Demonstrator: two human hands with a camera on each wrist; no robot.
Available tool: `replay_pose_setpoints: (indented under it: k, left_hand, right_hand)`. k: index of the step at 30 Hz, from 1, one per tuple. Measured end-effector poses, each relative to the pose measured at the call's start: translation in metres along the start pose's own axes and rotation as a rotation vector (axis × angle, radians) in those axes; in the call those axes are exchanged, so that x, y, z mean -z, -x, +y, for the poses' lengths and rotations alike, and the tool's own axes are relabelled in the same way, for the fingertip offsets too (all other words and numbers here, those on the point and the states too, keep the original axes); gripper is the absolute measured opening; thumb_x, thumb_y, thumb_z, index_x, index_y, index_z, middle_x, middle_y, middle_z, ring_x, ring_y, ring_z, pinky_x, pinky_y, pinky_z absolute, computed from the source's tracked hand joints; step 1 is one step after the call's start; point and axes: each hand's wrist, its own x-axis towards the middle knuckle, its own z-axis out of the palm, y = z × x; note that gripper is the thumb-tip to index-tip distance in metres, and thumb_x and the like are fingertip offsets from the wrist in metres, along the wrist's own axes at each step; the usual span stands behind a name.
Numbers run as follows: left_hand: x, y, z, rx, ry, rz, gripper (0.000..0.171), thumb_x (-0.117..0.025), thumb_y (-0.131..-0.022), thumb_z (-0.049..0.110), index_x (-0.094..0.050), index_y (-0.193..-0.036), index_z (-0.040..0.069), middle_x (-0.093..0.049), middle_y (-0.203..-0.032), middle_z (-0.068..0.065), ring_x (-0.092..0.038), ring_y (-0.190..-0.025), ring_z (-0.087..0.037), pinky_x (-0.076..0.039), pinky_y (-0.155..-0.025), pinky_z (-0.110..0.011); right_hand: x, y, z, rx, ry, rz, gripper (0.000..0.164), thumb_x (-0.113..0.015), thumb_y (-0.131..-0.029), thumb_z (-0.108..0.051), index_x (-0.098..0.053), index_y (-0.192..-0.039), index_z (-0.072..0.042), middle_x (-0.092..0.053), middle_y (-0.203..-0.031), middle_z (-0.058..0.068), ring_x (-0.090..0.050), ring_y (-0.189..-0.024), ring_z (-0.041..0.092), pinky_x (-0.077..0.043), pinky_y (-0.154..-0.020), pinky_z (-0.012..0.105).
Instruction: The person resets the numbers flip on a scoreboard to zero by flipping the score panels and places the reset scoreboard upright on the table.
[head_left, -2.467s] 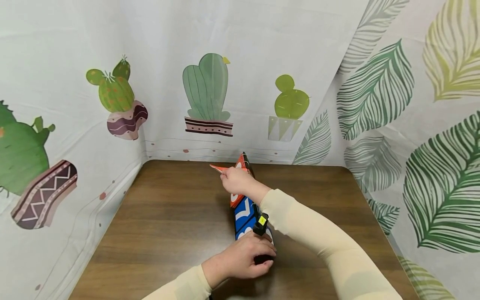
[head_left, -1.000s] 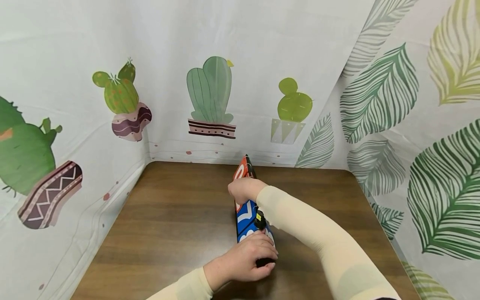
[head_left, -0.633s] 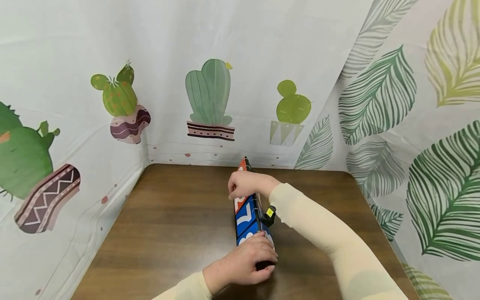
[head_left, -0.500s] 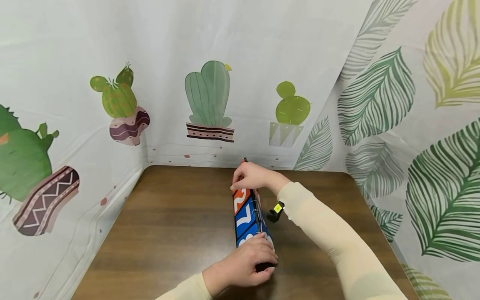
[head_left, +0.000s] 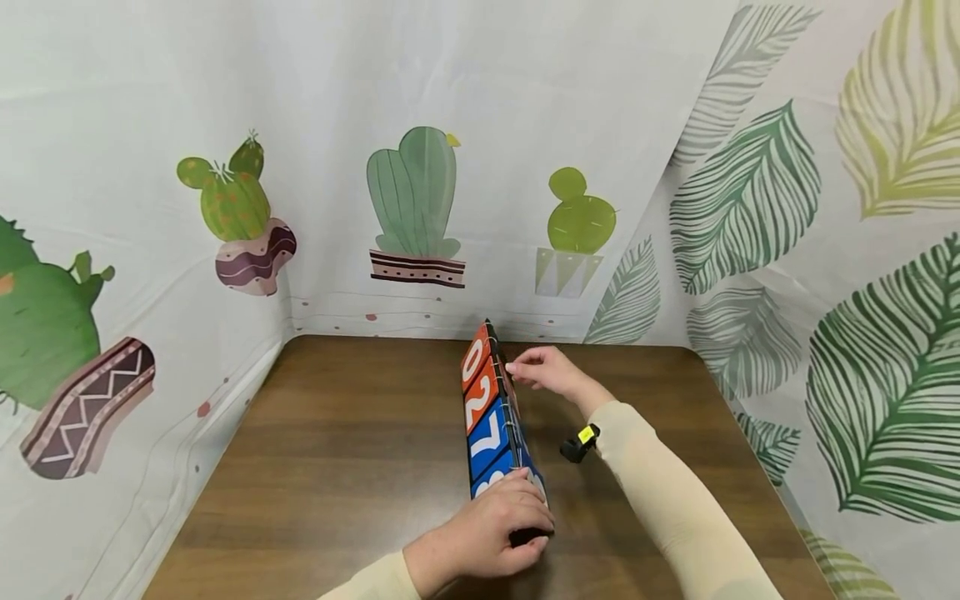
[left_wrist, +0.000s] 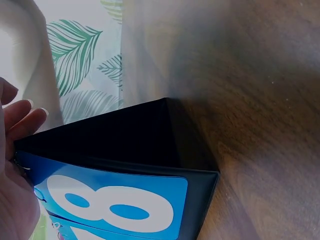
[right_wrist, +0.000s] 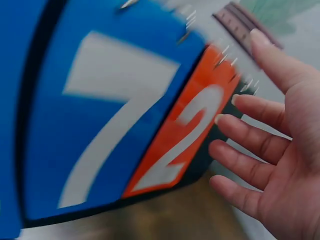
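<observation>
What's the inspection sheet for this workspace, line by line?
Surface: brown wood-grain table.
Job's things: tent-shaped flip scoreboard standing on it; left face shows red 0 card, red 2 card, blue 7 card and a partly covered blue card.
Clutter: nothing seen.
Left grip: holds the scoreboard's near end.
Right grip: fingers loose, holding nothing, beside the right face; contact unclear.
Cables: nothing seen.
Surroundings: white hangings printed with cacti and leaves.

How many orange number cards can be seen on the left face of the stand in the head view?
2: the 0 card at the far end of the stand, and the 2 card between it and the blue 7 card. More cards may be hidden underneath.
</observation>
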Motion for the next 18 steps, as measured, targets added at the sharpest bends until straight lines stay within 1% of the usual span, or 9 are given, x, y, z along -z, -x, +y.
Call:
replay_pose_setpoints:
  k: [1,2,4,7,10,12,16,18]
  left_hand:
    - [0.0,0.0,0.0,0.0,0.0,0.002,0.011,-0.067,-0.096,0.028,-0.076,-0.1,0.022,-0.074,-0.102,0.015,-0.061,-0.11,-0.003,-0.039,-0.122,-0.045]
    - [0.0,0.0,0.0,-0.001,0.0,0.003,0.011,-0.068,-0.096,0.028,-0.076,-0.1,0.022,-0.074,-0.102,0.015,-0.062,-0.11,-0.003,-0.039,-0.122,-0.045]
    - [0.0,0.0,0.0,-0.005,-0.006,0.006,0.011,-0.067,-0.096,0.028,-0.076,-0.1,0.022,-0.074,-0.102,0.015,-0.062,-0.11,-0.003,-0.04,-0.122,-0.045]
    - [0.0,0.0,0.0,0.003,0.003,0.003,0.011,-0.068,-0.097,0.028,-0.076,-0.1,0.021,-0.074,-0.102,0.014,-0.062,-0.112,-0.003,-0.038,-0.123,-0.044]
    - [0.0,0.0,0.001,0.003,-0.003,0.003,0.011,-0.068,-0.096,0.028,-0.076,-0.1,0.022,-0.074,-0.103,0.015,-0.062,-0.112,-0.003,-0.039,-0.122,-0.043]
    - [0.0,0.0,0.001,0.009,0.002,0.002,0.01,-0.069,-0.095,0.027,-0.076,-0.1,0.022,-0.074,-0.103,0.015,-0.062,-0.112,-0.003,-0.038,-0.123,-0.043]
    - [0.001,-0.001,0.001,0.003,-0.008,0.006,0.01,-0.07,-0.095,0.027,-0.076,-0.101,0.022,-0.075,-0.103,0.015,-0.062,-0.113,-0.004,-0.039,-0.123,-0.043]
    - [0.001,-0.001,0.001,0.004,-0.007,0.005,0.01,-0.07,-0.095,0.027,-0.077,-0.101,0.022,-0.075,-0.103,0.015,-0.062,-0.113,-0.003,-0.039,-0.123,-0.043]
  right_hand:
    - [-0.003,0.002,0.007,-0.012,-0.012,0.009,0.039,-0.071,-0.097,-0.041,-0.073,-0.117,-0.008,-0.072,-0.12,0.026,-0.073,-0.108,0.036,-0.056,-0.097,0.058]
    - [-0.006,0.003,0.015,-0.02,-0.029,0.017,0.04,-0.07,-0.097,-0.041,-0.073,-0.118,-0.007,-0.072,-0.122,0.027,-0.072,-0.109,0.038,-0.055,-0.098,0.061]
    - [-0.011,0.005,0.026,-0.043,-0.057,0.025,0.043,-0.068,-0.098,-0.042,-0.07,-0.121,-0.005,-0.07,-0.126,0.027,-0.068,-0.118,0.044,-0.054,-0.099,0.062]
    - [-0.018,0.006,0.041,-0.066,-0.079,0.039,0.049,-0.067,-0.099,-0.045,-0.067,-0.126,-0.005,-0.065,-0.132,0.026,-0.066,-0.121,0.045,-0.055,-0.099,0.06]
    - [-0.025,0.007,0.051,-0.097,-0.08,0.055,0.051,-0.066,-0.098,-0.05,-0.064,-0.129,-0.009,-0.064,-0.135,0.021,-0.066,-0.121,0.042,-0.057,-0.096,0.057]
    - [-0.03,0.007,0.057,-0.112,-0.064,0.06,0.05,-0.065,-0.098,-0.05,-0.063,-0.129,-0.011,-0.064,-0.134,0.017,-0.067,-0.119,0.038,-0.058,-0.095,0.053]
    - [-0.038,0.006,0.069,-0.117,-0.071,0.069,0.047,-0.065,-0.1,-0.045,-0.063,-0.129,-0.009,-0.066,-0.131,0.016,-0.068,-0.112,0.03,-0.058,-0.096,0.044]
    - [-0.041,0.005,0.073,-0.108,-0.089,0.074,0.047,-0.066,-0.1,-0.043,-0.062,-0.13,-0.007,-0.066,-0.13,0.016,-0.067,-0.11,0.028,-0.058,-0.099,0.041]
